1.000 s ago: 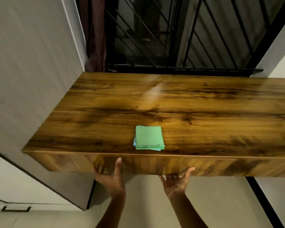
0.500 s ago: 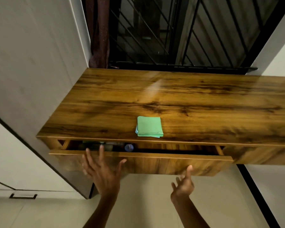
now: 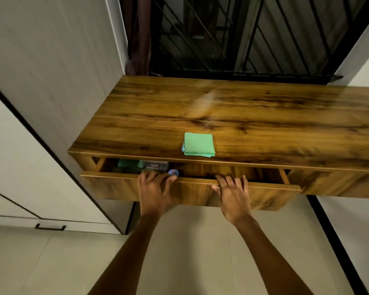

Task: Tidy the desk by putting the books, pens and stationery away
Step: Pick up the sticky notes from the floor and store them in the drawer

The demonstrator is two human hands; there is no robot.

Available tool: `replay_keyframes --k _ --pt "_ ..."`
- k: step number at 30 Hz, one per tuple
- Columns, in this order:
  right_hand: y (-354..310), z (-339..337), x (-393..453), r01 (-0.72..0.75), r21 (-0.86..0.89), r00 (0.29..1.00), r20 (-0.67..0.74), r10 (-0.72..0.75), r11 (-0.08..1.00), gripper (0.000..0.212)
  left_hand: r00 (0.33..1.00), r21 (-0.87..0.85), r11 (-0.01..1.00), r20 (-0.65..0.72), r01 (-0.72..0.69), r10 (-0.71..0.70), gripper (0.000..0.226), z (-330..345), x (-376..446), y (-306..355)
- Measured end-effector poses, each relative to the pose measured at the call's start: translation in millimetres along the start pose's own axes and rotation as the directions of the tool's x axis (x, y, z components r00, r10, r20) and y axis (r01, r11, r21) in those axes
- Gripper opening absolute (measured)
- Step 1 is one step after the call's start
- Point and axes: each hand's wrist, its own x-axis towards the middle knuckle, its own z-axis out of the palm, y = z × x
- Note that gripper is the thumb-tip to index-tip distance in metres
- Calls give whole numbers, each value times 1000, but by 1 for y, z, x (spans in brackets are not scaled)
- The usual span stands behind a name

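Note:
A green stack of sticky notes (image 3: 198, 144) lies near the front edge of the wooden desk (image 3: 232, 116). Below it the drawer (image 3: 200, 194) stands partly pulled out. Inside at the left I see a green item (image 3: 129, 163), a dark box (image 3: 156, 165) and a small blue round thing (image 3: 173, 172); the rest is hidden in shadow. My left hand (image 3: 155, 188) and my right hand (image 3: 232, 192) both rest on the drawer front. Their fingers reach fairly straight over its top edge and hold nothing else.
A grey cupboard panel (image 3: 51, 71) stands tight against the desk's left end, with a low white drawer and black handle (image 3: 50, 227) beneath. A black window grille (image 3: 243, 35) and a dark curtain (image 3: 137, 35) are behind the desk. Pale floor (image 3: 190, 241) lies below.
The drawer went from closed to partly pulled out. Both hands left its underside, lifted off briefly, and now lie on its top edge. The view moved back and down.

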Motion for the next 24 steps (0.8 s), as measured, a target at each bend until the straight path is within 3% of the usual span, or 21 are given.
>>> replay_keyframes --k 2,7,11,16,24 --pt "1 -10 -6 0 31 998 64 -2 1000 41 997 -57 995 -4 77 -78 42 -4 -4 5" --pt "3 -26 -17 -21 149 983 185 -7 989 35 985 -90 982 40 169 -166 21 -12 -19 4" --pt "4 -39 -32 -100 244 944 329 14 965 34 982 -63 980 45 188 -185 18 -21 -37 4" --pt "4 -52 -55 -235 460 886 463 -6 856 29 957 -6 959 70 283 -282 22 -32 -62 9" --pt "0 -68 -88 -241 397 799 599 -51 885 25 934 86 949 171 303 -314 27 -65 -107 16"
